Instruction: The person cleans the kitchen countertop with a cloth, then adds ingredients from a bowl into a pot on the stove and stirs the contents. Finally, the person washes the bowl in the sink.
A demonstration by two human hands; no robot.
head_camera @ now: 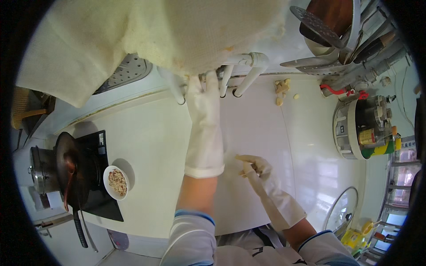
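Note:
My left hand (203, 123), in a cream-white rubber glove, reaches up to the lower edge of a large off-white cloth (186, 30) near the camera. Its fingertips go behind the cloth beside white pipes, so their grip is hidden. My right hand (258, 171), in a matching glove, hovers over the white counter (253, 133) with fingers partly bent and apart, holding nothing visible. A white bowl (106, 181) of chopped, pale and reddish-brown food stands at the left. Pieces of what look like ginger and garlic (283, 86) lie near the wall, beyond my right hand.
At the left, a dark wok (63, 146) with a ladle sits on a black cooktop (111, 211), near a steel pot (41, 169). At the right are a round condiment rack (340, 129), a glass lid (342, 209) and yellow bottles. Utensils hang upper right.

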